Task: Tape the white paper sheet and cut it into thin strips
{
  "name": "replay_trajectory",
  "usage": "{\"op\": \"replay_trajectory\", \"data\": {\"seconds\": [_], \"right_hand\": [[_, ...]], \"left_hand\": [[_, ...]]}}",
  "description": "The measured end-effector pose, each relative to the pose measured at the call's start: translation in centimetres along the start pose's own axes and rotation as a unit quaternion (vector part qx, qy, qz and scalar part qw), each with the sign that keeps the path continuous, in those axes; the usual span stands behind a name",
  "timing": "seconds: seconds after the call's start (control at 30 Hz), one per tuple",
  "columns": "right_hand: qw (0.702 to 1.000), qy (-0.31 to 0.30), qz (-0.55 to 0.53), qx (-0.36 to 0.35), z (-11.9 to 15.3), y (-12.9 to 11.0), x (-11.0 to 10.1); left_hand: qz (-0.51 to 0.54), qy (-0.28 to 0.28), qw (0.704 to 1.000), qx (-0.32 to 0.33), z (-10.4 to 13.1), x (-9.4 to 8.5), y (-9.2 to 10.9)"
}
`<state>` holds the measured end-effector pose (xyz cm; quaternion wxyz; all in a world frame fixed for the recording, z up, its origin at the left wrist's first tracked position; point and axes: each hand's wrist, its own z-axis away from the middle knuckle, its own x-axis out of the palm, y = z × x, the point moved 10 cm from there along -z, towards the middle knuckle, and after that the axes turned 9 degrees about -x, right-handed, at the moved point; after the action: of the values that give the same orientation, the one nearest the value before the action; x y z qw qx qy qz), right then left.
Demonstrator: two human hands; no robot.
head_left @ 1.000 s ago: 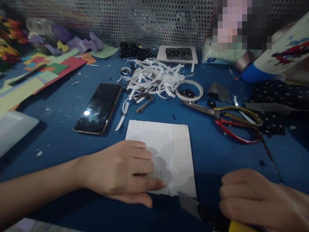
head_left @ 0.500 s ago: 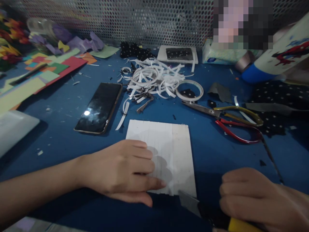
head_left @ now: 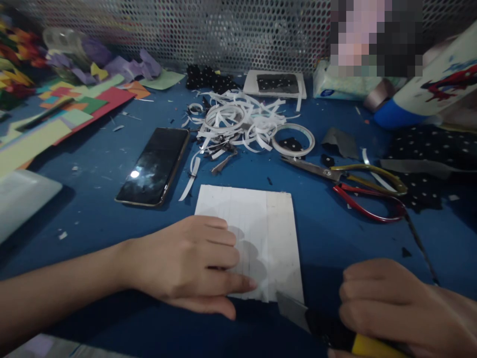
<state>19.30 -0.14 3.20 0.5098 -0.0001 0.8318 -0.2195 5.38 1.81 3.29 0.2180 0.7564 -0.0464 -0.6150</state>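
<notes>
A square white board [head_left: 281,223], faced with white strips on its left part, lies flat on the blue table. My left hand [head_left: 201,263] rests palm down across its left side, index finger and thumb stretched out, pressing on the surface and holding nothing. At the lower right, my right hand [head_left: 387,298] is closed around a utility knife [head_left: 331,325] with a black and yellow handle. The knife's blade [head_left: 292,311] points left, its tip at the board's near edge. Whether the tip touches the board I cannot tell.
A phone [head_left: 154,166] lies left of the board. Behind are curled white strips [head_left: 238,124] and a tape roll [head_left: 294,140]. Scissors [head_left: 335,174] with red and yellow handles lie to the right, near dotted black fabric [head_left: 425,149]. Coloured paper [head_left: 85,107] is at far left.
</notes>
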Motion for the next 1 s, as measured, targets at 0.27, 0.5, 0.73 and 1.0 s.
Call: {"op": "replay_trajectory", "data": {"seconds": [0.27,0.5,0.73,1.0], "right_hand": [[1.000,0.005,0.014,0.008,0.1,-0.1,-0.1],[0.996,0.062,0.068,0.017,-0.6,-1.2,-0.7],[0.999,0.031,0.014,0.016,0.1,-0.1,-0.5],[0.999,0.024,0.026,0.029,-0.1,0.0,-0.5]], "left_hand": [[-0.013,0.010,1.000,0.006,-0.2,-0.3,0.2],[-0.016,0.009,1.000,0.005,-0.2,-0.3,0.1],[-0.012,0.010,1.000,0.006,-0.1,-0.2,0.1],[-0.010,0.008,1.000,0.005,-0.1,-0.3,0.1]]}}
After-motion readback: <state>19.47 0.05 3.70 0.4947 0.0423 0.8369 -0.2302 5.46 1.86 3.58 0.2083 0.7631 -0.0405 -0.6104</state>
